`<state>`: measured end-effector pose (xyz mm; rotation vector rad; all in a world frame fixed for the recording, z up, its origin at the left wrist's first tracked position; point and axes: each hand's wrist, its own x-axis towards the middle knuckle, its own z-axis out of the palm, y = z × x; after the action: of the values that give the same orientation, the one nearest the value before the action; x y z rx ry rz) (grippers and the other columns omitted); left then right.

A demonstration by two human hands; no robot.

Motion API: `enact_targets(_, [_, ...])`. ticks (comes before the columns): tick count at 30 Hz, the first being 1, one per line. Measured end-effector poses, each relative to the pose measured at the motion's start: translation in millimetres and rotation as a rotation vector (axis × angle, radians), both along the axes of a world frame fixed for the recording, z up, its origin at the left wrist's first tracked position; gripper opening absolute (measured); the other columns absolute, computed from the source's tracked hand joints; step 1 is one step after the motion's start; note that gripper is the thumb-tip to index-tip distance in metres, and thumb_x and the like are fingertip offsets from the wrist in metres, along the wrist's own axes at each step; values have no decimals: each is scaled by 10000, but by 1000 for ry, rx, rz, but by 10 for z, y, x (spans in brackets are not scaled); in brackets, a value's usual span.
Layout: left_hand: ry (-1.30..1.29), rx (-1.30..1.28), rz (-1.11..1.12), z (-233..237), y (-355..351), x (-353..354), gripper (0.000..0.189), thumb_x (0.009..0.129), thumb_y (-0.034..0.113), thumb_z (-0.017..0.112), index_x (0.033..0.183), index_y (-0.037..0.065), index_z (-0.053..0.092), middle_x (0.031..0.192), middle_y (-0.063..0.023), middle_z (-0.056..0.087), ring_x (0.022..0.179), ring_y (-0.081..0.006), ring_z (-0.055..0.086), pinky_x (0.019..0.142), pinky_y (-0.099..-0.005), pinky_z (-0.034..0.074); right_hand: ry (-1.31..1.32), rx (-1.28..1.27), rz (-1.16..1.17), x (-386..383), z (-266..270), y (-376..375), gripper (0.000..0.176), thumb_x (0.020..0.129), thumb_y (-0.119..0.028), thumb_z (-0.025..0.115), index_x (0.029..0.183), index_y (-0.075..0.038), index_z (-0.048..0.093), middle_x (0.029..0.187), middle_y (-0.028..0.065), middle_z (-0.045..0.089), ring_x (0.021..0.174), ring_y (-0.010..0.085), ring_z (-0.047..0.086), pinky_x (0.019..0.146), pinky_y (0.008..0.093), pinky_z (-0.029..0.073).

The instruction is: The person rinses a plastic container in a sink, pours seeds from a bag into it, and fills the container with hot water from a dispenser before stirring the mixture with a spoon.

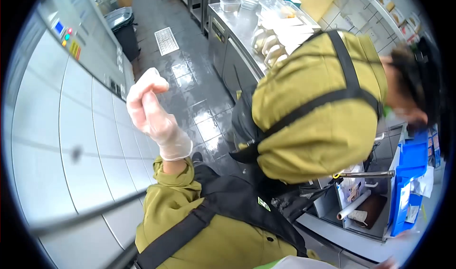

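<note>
Head view: the left hand point(148, 108), curled inside a transparent glove point(175, 145), showed no held object; fingertip contact and right-hand grip could not be determined. Wall tiles point(78, 126) stood left of the grip, a co-worker point(318, 102) right. Judged step: empty-handed repositioning; the next move required side clearance.

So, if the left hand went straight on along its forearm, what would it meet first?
Probably the black bin ahead, though depth is unclear and the left hand might pass over it.
</note>
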<state>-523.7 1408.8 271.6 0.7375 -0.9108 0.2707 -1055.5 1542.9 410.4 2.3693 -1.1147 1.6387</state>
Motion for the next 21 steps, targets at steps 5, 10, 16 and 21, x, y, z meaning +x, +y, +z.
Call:
enact_targets(5, [254, 382, -204, -222, -833, 888, 173, 874, 35, 464, 1006, 5, 572, 857, -51, 579, 741, -88, 527, 709, -219, 435, -165, 520, 1050, 1795, -450, -697, 218, 772, -235, 526, 790, -24, 576, 782, 130, 604, 657, 262, 594, 595, 385, 430])
enact_targets(10, [252, 673, -340, -529, -1331, 1350, 143, 858, 62, 503, 969, 13, 578, 826, -38, 579, 747, -83, 545, 695, -210, 442, -475, 863, 1170, 3571, -1327, -1779, 153, 777, -18, 434, 842, 13, 569, 893, 166, 605, 810, 308, 599, 726, 416, 457])
enact_targets(16, [155, 906, -398, -976, -2491, 2601, 151, 849, 87, 508, 961, 22, 586, 794, -35, 583, 736, -81, 546, 669, -204, 432, 2, 1059, 1057, 5040, -1322, -2907, 266, 713, 51, 502, 952, -27, 590, 1000, 98, 609, 939, 260, 583, 833, 337, 446])
enact_targets(21, [-14, 1137, -600, -1167, -4493, 3613, 400, 830, 255, 545, 1141, 15, 475, 866, -75, 602, 773, -142, 573, 727, -261, 445, -613, 1184, 835, 6346, -1610, -3882, 172, 819, -44, 444, 891, 13, 590, 938, 133, 609, 900, 234, 580, 833, 326, 432])
